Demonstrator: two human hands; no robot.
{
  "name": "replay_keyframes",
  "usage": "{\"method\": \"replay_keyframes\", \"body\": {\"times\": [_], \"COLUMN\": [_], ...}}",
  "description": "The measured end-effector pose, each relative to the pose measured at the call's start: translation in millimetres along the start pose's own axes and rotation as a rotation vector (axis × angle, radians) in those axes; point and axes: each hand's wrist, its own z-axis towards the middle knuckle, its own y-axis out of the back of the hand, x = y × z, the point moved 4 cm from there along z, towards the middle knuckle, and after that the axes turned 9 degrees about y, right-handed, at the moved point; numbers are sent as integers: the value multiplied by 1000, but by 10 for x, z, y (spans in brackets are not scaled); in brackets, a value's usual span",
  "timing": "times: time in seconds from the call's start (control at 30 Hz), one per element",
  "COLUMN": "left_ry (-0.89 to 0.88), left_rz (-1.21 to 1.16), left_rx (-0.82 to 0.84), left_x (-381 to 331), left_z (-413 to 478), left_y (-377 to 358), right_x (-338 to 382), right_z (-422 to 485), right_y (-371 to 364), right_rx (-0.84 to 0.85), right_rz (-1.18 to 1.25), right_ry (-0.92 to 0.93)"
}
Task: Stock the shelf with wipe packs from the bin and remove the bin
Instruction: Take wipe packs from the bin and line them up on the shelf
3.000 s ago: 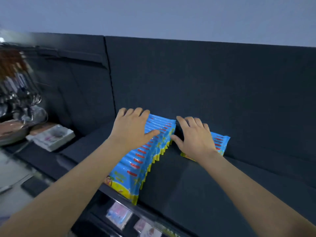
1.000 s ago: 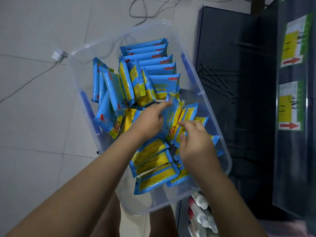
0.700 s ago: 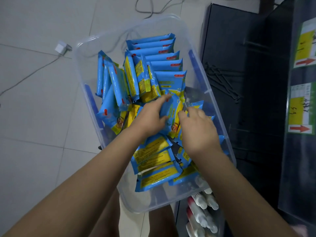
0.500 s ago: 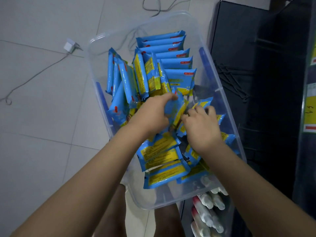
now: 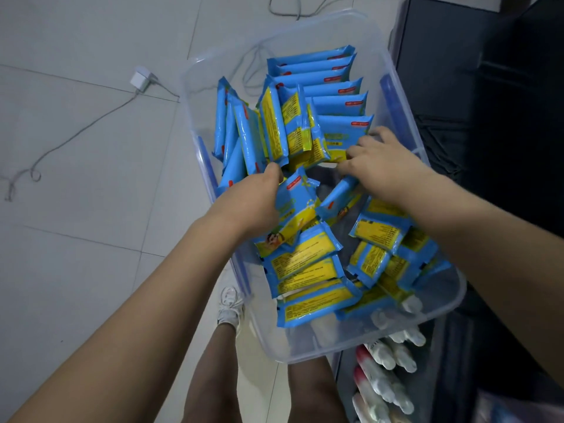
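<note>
A clear plastic bin (image 5: 308,349) stands on the floor below me, holding several blue and yellow wipe packs (image 5: 308,267). Some stand on edge at the far end, others lie loose near me. My left hand (image 5: 253,203) grips a wipe pack (image 5: 293,209) at the bin's middle, thumb on top. My right hand (image 5: 381,166) reaches in from the right with its fingers curled over a tilted pack (image 5: 338,196); the fingertips are hidden, so the hold is unclear. The shelf is not in view.
Grey tiled floor (image 5: 91,209) lies to the left, with a white plug and cable (image 5: 140,80). A dark shelf unit (image 5: 488,117) stands against the bin's right side. White bottles (image 5: 384,361) lie on a low shelf at the bottom right. My legs and shoe (image 5: 229,306) are below.
From pressing packs on the shelf, I have turned down to the bin. In the last second both hands dug in; the left took hold of a pack and the right moved farther in.
</note>
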Motion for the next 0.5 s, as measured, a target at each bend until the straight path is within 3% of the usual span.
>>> {"method": "replay_keyframes", "body": {"times": [0.2,0.5], "left_ry": [-117,-440], "left_rz": [-21,88], "left_rx": [-6,-265], "left_x": [-117,-821], "left_z": [-135,-860], "left_y": [306,1842], "right_x": [-6,41], "right_z": [-221,-1321], "right_y": [498,2015], "right_rx": [100,-90], "right_rz": [140,229], "right_ry": [4,-264]}}
